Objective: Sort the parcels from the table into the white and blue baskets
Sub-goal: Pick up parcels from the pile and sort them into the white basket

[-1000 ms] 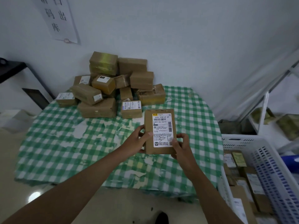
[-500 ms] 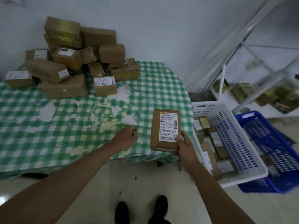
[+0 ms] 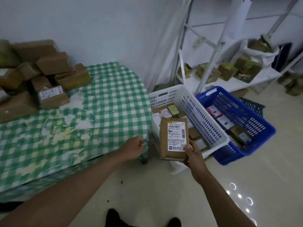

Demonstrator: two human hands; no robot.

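Note:
My right hand (image 3: 193, 154) grips the lower right corner of a flat brown parcel (image 3: 164, 138) with a white shipping label, held over the near end of the white basket (image 3: 201, 115). That basket holds several parcels. To its right stands the blue basket (image 3: 255, 115), also with parcels inside. My left hand (image 3: 133, 147) hangs loosely curled and holds nothing, at the right edge of the table (image 3: 114, 102) with its green checked cloth. A pile of brown parcels (image 3: 41, 76) lies at the table's far left.
White metal shelving (image 3: 218, 51) with more brown boxes stands behind the baskets against the wall. A dark crate (image 3: 252, 104) sits behind the blue basket. The pale glossy floor (image 3: 246, 185) spreads to the right, and my shoes (image 3: 114, 217) show at the bottom.
The view has swung right. My right hand has carried the parcel off the table to above the white basket. My left hand let go of it earlier and trails at the table's edge.

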